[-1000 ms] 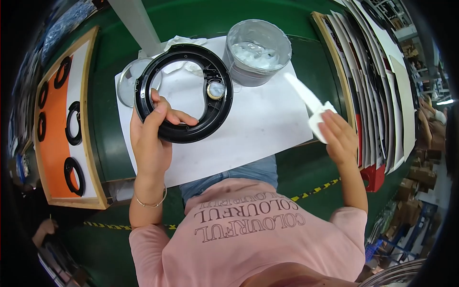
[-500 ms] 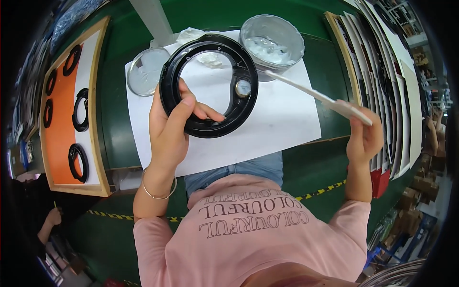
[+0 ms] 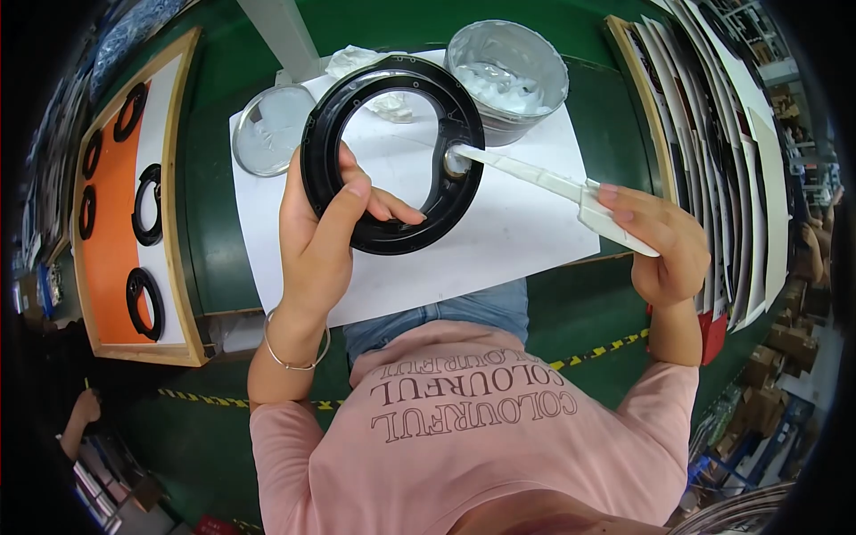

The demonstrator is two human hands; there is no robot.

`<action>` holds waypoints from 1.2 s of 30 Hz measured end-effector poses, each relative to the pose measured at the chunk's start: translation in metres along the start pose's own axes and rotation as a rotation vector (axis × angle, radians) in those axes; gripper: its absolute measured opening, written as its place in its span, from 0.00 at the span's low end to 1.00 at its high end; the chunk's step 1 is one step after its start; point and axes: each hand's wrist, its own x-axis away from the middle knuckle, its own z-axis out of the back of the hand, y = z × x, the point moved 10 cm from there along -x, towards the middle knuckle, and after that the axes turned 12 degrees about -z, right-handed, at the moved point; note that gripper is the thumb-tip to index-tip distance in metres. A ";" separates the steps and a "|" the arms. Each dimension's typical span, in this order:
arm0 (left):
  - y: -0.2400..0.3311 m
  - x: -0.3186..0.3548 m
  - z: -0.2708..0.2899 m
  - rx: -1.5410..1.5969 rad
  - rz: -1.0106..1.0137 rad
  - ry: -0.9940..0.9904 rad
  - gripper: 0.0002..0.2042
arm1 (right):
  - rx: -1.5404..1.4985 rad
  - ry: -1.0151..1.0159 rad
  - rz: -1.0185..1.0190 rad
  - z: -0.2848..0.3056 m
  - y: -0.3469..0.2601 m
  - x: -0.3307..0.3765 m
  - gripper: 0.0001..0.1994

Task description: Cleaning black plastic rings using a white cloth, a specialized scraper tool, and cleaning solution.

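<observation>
Grasped a black ring [image 3: 456, 201] in the left hand [image 3: 323, 218], at its lower left edge, with the thumb and several fingertips showing inside the central opening. Held the ring over a white sheet [image 3: 499, 241] on a green table [image 3: 615, 143], its right side fitted with a small round insert [image 3: 455, 164].

Grasped a white spatula [image 3: 544, 181] in the right hand [image 3: 670, 245], well to the right of the ring, with the blade reaching left to it. Placed the narrow tip at the insert's upper edge; could not tell whether touching or just above.

Had a grey translucent tub [image 3: 510, 131] near the ring, beyond it and to the right, with white paste [image 3: 504, 86] inside. Had a clear round lid [image 3: 270, 134] left of the ring, and crumpled white tissue [image 3: 352, 61] beyond it, with more visible through its opening.

Farther left of the ring, had a wood-framed board [image 3: 185, 241] bearing five black ring parts [image 3: 147, 205] on orange and white. Far right of the ring, had flat panels [image 3: 713, 160] packed upright.
</observation>
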 end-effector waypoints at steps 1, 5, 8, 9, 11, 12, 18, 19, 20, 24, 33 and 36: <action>0.000 0.000 0.000 -0.008 -0.001 -0.003 0.07 | 0.001 0.000 -0.001 0.000 0.000 0.000 0.10; 0.001 0.001 -0.002 -0.062 -0.029 -0.029 0.07 | -0.002 -0.012 -0.030 -0.001 0.003 -0.001 0.13; 0.004 0.002 -0.003 -0.108 -0.085 -0.070 0.07 | -0.003 -0.033 -0.076 -0.003 0.008 0.000 0.08; 0.006 0.003 -0.004 -0.142 -0.121 -0.085 0.07 | 0.003 -0.057 -0.105 -0.005 0.011 0.001 0.04; 0.008 0.005 -0.005 -0.176 -0.157 -0.101 0.07 | -0.023 -0.062 -0.188 -0.007 0.017 0.005 0.05; 0.009 0.005 -0.006 -0.213 -0.175 -0.111 0.08 | -0.049 -0.068 -0.270 -0.010 0.024 0.009 0.06; 0.007 0.009 -0.011 -0.310 -0.231 -0.136 0.08 | -0.752 0.093 -0.904 -0.047 0.090 0.061 0.10; 0.005 0.009 -0.012 -0.320 -0.224 -0.144 0.08 | -0.836 0.108 -0.947 -0.056 0.091 0.065 0.12; 0.005 0.009 -0.012 -0.322 -0.225 -0.146 0.08 | -0.838 0.110 -0.946 -0.062 0.090 0.065 0.12; 0.004 0.007 -0.005 -0.291 -0.206 -0.081 0.07 | -1.142 0.139 -1.176 -0.088 0.102 0.083 0.15; 0.006 0.007 -0.003 -0.285 -0.195 -0.081 0.07 | -0.690 0.244 -0.882 -0.028 0.085 0.055 0.13; 0.006 0.009 -0.007 -0.308 -0.203 -0.081 0.09 | -0.670 0.186 -0.858 -0.030 0.081 0.050 0.13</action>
